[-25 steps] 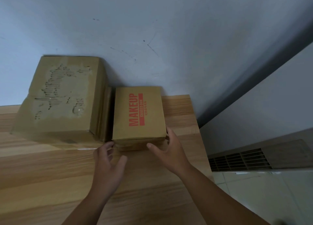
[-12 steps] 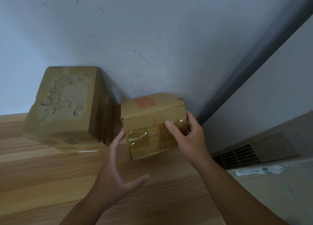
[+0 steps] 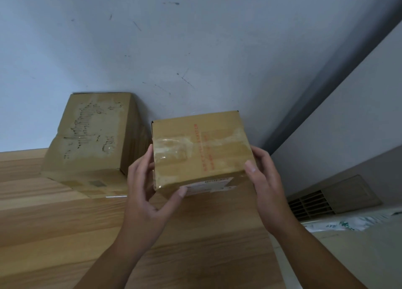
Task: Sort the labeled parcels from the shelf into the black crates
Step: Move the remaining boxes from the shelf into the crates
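My forearms extending forward. My left hand [image 3: 144, 191] gripping box [image 3: 195, 154] at left edge, thumb pressing underneath; right hand [image 3: 266, 180] gripping right edge, thumb lying on front.

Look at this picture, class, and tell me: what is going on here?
A person holds a small brown cardboard parcel, sealed with clear tape, above the light wooden shelf. The left hand grips its left side, the right hand its right side. A white label shows on its near face. A larger brown cardboard box with a torn top stands on the shelf to the left. No black crate is in view.
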`<state>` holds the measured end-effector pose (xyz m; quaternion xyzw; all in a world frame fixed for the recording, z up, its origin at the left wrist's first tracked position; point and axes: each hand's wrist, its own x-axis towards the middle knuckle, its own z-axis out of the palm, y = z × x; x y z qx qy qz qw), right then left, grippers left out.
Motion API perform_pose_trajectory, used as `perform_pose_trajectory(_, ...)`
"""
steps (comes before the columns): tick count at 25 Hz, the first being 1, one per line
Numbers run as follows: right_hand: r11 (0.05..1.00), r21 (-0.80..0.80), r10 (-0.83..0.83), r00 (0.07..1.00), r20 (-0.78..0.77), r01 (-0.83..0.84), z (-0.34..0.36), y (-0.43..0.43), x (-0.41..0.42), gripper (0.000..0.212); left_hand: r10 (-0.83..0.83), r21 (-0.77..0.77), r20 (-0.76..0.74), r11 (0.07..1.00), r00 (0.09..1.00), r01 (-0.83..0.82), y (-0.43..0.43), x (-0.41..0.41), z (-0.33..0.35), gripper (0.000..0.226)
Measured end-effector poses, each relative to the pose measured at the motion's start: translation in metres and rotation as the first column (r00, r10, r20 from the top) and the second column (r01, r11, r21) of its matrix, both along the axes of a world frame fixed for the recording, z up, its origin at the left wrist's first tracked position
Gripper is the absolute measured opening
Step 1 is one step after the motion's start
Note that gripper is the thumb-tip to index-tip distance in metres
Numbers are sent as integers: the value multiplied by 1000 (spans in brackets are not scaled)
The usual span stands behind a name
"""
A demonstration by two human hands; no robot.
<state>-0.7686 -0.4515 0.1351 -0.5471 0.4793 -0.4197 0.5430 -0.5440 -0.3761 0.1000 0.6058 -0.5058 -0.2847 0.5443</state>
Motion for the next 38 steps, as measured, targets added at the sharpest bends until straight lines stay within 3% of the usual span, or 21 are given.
perform_pose_trajectory(4,972,-120,188,974,-127,-203,-7,14,-9,84,87,59,-305,996,948,-73,-1,-6,14,71)
perform_pose_trajectory(6,958,-138,219,953,-209,-250,-11,19,-11,96,109,83,-348,993,931,-85,-2,-9,18,62)
perform_pose_trajectory(9,976,-123,138,950,-280,-178,-10,25,-9,93,112,94,-360,992,926,-84,2,-8,19,56)
perform_pose_trajectory(13,997,-52,41,964,-264,-57,3,27,-12,81,-11,46,-241,999,970,22,20,-3,21,54)
perform_pose_trajectory(17,994,109,-2,997,-72,10,14,35,-14,76,-77,53,7,996,997,77,53,-12,24,86)
perform_pose_trajectory(21,993,90,79,996,-39,-75,18,54,-10,54,94,65,55,993,994,-98,86,-26,32,85)
perform_pose_trajectory(24,964,94,251,968,-12,-249,27,65,-13,41,281,65,-57,959,958,-277,116,-40,40,77)
perform_pose_trajectory(27,898,119,427,904,1,-424,32,82,-15,51,430,128,-166,902,888,-413,152,-57,45,73)
perform_pose_trajectory(32,822,119,561,828,7,-557,32,117,3,53,614,140,-169,790,771,-597,221,-78,44,74)
perform_pose_trajectory(38,692,96,716,698,36,-715,40,181,60,54,758,200,-288,645,585,-737,311,-75,60,70)
